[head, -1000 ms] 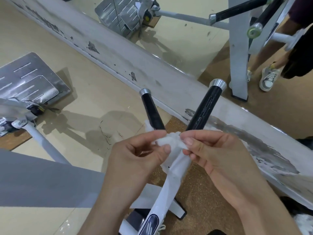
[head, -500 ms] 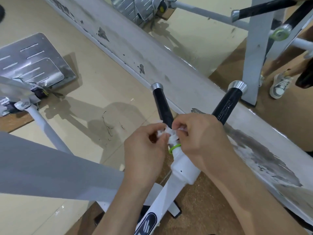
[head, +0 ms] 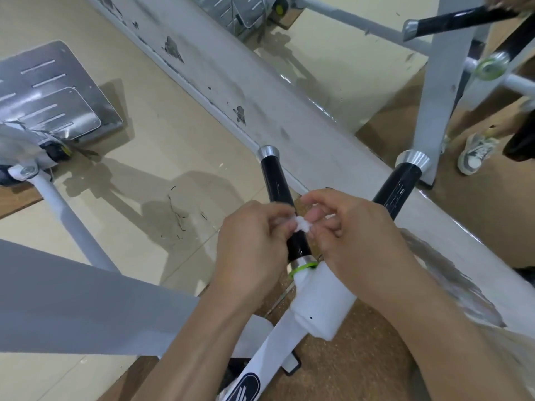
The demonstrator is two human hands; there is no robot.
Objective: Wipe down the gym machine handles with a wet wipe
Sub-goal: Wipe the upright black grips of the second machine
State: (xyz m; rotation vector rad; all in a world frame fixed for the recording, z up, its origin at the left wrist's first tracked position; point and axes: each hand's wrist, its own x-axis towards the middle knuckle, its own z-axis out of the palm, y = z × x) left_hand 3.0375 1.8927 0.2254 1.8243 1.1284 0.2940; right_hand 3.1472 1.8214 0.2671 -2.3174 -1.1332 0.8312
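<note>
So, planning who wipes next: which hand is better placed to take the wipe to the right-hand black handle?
Right, probably. The right hand pinches the wipe and sits at the base of the right-hand handle; the left hand is beyond the other handle.

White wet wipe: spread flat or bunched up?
Bunched up: the white wet wipe shows only as a crumpled wad pinched between left hand and right hand, in front of the glossy black handle.
</note>
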